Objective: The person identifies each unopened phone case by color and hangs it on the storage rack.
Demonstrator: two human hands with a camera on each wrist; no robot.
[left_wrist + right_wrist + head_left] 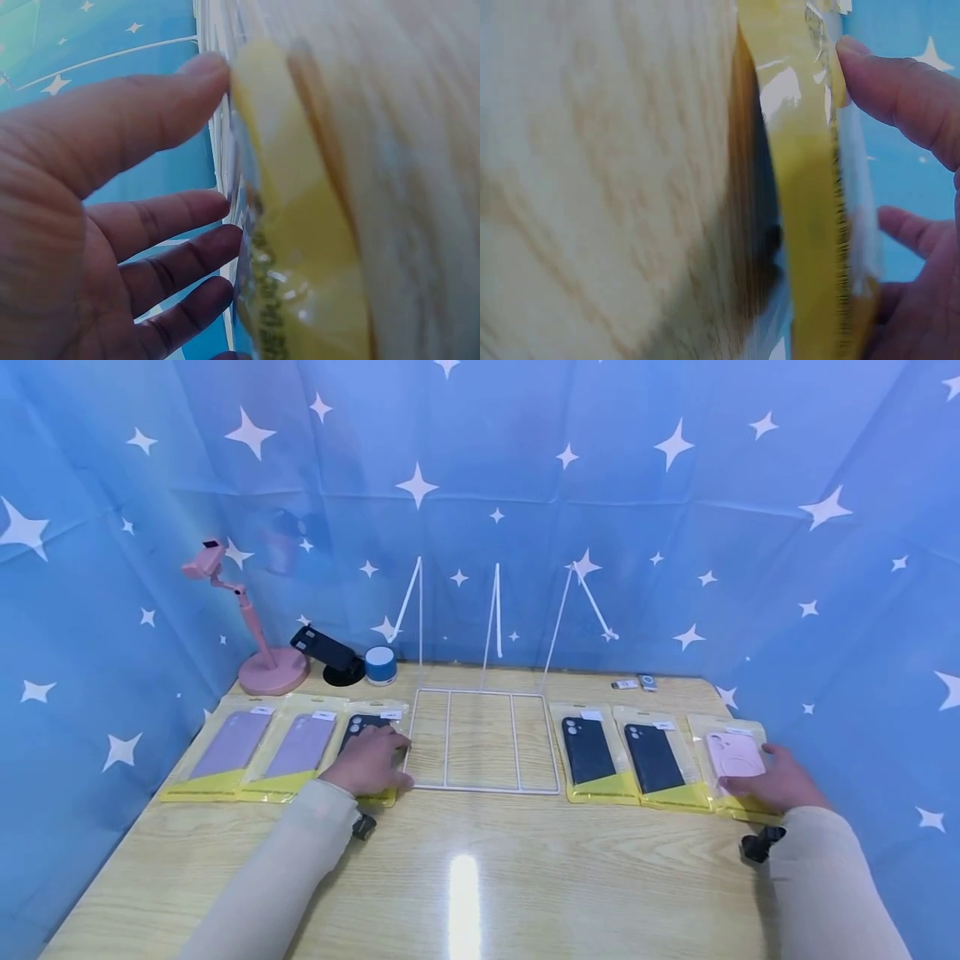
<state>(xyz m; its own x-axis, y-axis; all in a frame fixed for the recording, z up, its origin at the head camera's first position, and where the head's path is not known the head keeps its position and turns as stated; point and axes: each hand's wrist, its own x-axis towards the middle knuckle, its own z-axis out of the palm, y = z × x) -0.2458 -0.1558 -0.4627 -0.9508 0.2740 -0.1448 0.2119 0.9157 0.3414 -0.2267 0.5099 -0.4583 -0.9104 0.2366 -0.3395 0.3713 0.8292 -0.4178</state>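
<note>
table (525, 877), pale wood, lying before a blue star-printed backdrop (675, 527).

left hand (369, 762): resting on the black phone case pack (365, 727), third in the left row; fingers (176, 217) lying nearly straight, tips touching the pack's yellow edge, thumb pressing its end.

right hand (780, 779): lying at the pink phone case pack (737, 753), last on the right; thumb pressing the yellow edge, fingers reaching under it, seemingly pinching; the pack's near edge appearing raised off the wood in the right wrist view.

two lilac case packs (262, 745) lying left of the black one; two dark case packs (621, 753) lying just beside the pink one.

white wire rack (483, 739) standing between the rows.

pink phone stand (262, 652), black stand (330, 656), small blue speaker (381, 665) sitting at the back left.
</note>
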